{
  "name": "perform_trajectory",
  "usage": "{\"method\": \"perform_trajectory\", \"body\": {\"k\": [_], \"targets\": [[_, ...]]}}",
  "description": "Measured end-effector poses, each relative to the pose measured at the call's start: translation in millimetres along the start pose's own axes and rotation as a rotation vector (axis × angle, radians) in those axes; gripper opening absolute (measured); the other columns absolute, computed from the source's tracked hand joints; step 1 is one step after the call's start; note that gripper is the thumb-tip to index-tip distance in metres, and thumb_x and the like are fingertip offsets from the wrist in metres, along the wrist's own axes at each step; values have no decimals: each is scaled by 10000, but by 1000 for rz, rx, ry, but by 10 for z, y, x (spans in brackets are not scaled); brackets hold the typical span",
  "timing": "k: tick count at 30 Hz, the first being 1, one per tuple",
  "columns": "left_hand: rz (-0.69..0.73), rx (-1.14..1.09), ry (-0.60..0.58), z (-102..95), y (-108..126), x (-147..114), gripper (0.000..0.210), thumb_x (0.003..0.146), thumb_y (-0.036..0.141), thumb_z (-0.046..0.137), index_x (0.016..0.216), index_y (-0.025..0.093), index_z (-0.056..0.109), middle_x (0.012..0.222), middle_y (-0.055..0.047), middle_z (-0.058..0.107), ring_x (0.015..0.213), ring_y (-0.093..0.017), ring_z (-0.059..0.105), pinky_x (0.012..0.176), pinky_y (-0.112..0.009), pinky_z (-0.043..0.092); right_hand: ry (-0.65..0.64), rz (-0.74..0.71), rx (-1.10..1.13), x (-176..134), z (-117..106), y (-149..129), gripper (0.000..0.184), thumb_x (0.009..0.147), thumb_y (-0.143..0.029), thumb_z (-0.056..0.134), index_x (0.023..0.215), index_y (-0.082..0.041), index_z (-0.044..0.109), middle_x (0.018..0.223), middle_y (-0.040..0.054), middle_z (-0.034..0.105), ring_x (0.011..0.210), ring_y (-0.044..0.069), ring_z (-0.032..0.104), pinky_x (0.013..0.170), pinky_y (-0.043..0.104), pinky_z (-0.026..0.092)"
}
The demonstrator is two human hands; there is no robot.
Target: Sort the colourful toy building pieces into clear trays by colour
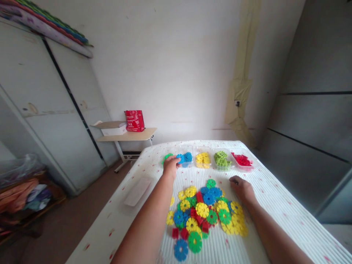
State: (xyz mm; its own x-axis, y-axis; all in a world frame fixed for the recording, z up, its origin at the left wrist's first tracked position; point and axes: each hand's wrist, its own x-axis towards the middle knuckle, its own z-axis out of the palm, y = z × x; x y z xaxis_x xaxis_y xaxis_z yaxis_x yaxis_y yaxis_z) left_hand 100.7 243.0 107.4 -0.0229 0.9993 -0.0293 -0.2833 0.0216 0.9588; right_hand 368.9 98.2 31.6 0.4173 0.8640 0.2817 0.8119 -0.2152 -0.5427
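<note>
The left hand closes on a blue piece at the blue tray, while the right hand rests half open, empty, beside the pile.

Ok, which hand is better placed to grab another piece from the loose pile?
Probably the right hand: it rests on the table at the edge of the loose pile. The left hand is stretched out over the blue pieces at the trays.
</note>
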Motion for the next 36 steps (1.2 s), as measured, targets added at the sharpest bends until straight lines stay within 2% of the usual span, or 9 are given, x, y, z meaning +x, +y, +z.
{"method": "perform_trajectory", "body": {"k": [3,7,11,17,19,21,24,30,36], "targets": [[20,24,18,156,-8,162,283,574,137,657,845,134,576,587,27,574,581,-97,592,616,-253,489,-3,-3,26,-2,-16,-16,202,736,-264,416,801,-224,604,802,15,686,756,171,619,654,240,414],[61,121,46,95,-168,70,224,555,103,640,773,140,602,565,30,573,579,-120,605,614,-259,501,1,-8,50,0,-22,-19,192,729,-262,418,782,-231,599,782,10,683,739,169,617,642,240,415],[105,217,17,-161,-285,-261,128,592,188,598,708,135,604,575,18,601,549,-126,612,563,-252,508,-5,-6,31,1,-18,-19,187,736,-265,427,791,-230,602,787,12,679,749,169,616,647,236,413],[139,389,0,-671,-307,-855,152,583,250,584,685,150,637,560,8,621,505,-146,596,439,-217,443,-25,17,-9,-2,-20,-29,212,742,-262,421,830,-215,608,827,29,684,783,179,616,663,242,414],[165,437,17,-846,-355,-1003,151,585,250,578,687,163,650,611,-8,654,580,-167,620,510,-236,473,-30,15,4,-7,-33,-43,216,742,-264,420,833,-213,609,832,30,685,780,177,617,659,241,414],[263,597,70,-996,-433,-1094,167,613,260,542,701,178,659,688,-24,686,673,-184,639,627,-262,498,-30,13,16,-19,-55,-70,214,741,-271,424,822,-217,615,821,23,686,761,171,616,646,238,412],[333,730,103,-1144,-561,-1120,192,642,274,505,718,189,659,750,-36,699,738,-197,644,706,-285,499,-56,2,32,-44,-90,-131,211,750,-309,437,783,-226,628,788,11,684,731,162,613,625,232,406],[311,756,93,-1211,-657,-1033,207,661,276,489,750,180,649,760,-44,697,743,-201,639,693,-286,499,-168,-83,45,-89,-98,-244,307,764,-489,466,755,-246,653,774,3,677,702,155,606,597,229,398],[315,773,106,-1190,-600,-1092,203,664,269,484,748,177,644,755,-42,692,749,-204,636,702,-288,491,-210,-172,-36,-134,-70,-335,311,737,-485,518,845,-235,667,881,33,666,764,170,613,635,237,409]]}}
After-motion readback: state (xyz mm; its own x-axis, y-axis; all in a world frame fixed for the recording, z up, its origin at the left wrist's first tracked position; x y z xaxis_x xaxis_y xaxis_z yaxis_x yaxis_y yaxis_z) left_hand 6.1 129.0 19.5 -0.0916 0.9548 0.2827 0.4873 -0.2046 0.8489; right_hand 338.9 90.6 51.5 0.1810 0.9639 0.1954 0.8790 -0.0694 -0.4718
